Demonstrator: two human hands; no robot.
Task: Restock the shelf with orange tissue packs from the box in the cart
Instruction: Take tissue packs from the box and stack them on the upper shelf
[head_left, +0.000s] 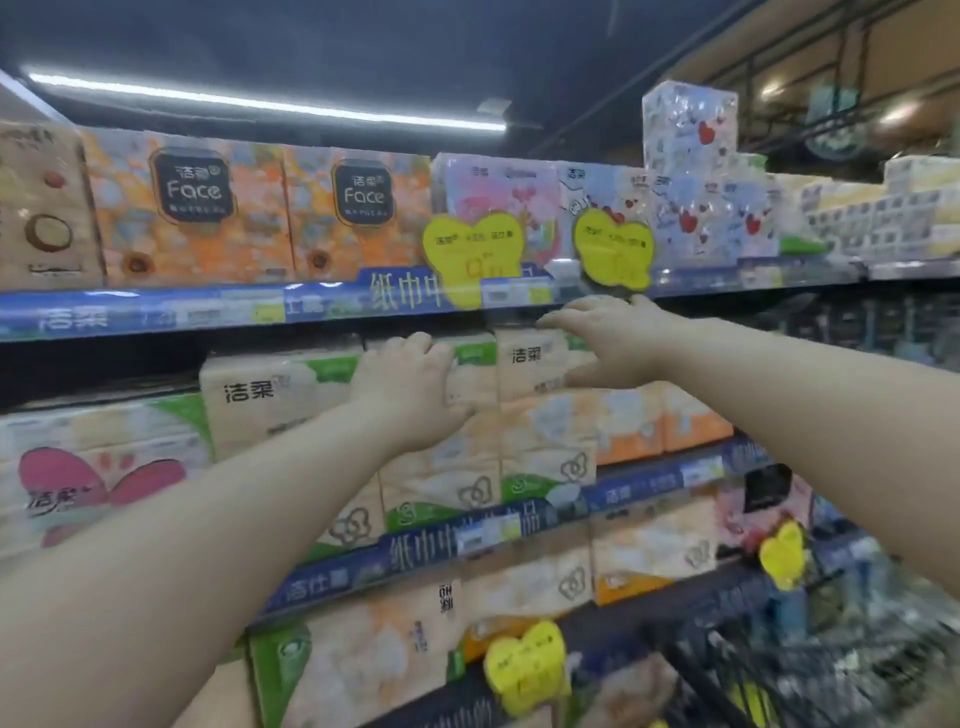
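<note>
Both arms reach forward to the middle shelf (639, 488), where tissue packs stand in two layers. The left hand (405, 384) grips a pale pack with a green corner (472, 376) in the upper layer. Its fingers (431, 345) lie pressed together and curl over the pack's top edge. The right hand (608, 338) rests on the neighbouring pale pack (530, 364). Its fingers (563, 319) are nearly straight and held together along the top of that pack, and the thumb is spread below them at the front.

The orange tissue packs (634, 431) sit on the same shelf, just below and to the right of the right hand, touching the pale packs beside them. Larger orange packs marked "Face" (192, 208) line the top shelf (156, 312). Yellow heart-shaped price tags (472, 249) hang on that shelf's blue edge. The black wire cart (779, 670) shows blurred at the lower right; I cannot tell what lies in it.
</note>
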